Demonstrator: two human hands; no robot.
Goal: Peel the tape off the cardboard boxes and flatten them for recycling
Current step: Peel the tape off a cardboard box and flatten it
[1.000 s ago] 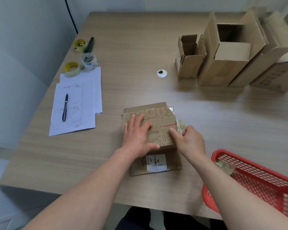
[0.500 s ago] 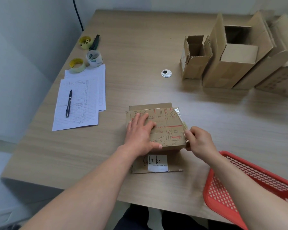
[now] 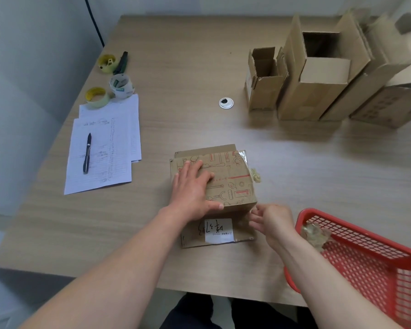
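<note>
Left hand [image 3: 192,191] lies spread flat on the printed box [image 3: 230,181] at the bench [image 3: 176,67] centre; right hand [image 3: 272,222], at the box's 5 o'clock corner, has its fingers curled, and whether they pinch tape cannot be told. Cardboard is judged light, stiff and creasable. Loose tape [image 3: 255,174] at 3 o'clock is thin and sticky: take it by its free end.

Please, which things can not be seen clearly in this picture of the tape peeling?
- Head view: right hand fingertips at the printed box corner; any tape pinched there is too small to tell.
- Label writing: too small to read.
- Far boxes: blurred, cut off by the right edge.
- Red basket: cut off at the corner.
</note>
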